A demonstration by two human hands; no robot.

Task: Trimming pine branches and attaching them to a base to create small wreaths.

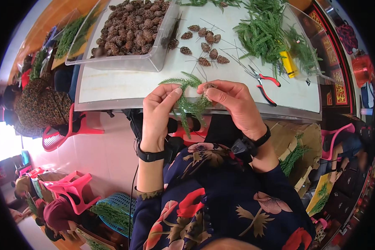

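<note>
While the left hand [160, 104] pinches a green sprig [190, 107] with thumb and finger, the right hand [234, 101] pinches a brown pine cone [209, 86] at the sprig's right side. Both are over the near edge of the bench [112, 88]. Loose cones [205, 47] lie on it, left of the red-handled pliers [260, 77].

Garment [221, 196]: navy, printed with red and pink flowers, brown leaves. Left sleeve [145, 210]: brown edge [149, 194]. Left hand [160, 106], right hand [234, 101]: bare; black strap [150, 156] at each wrist. Right wrist: dark boxy device [242, 149].
</note>
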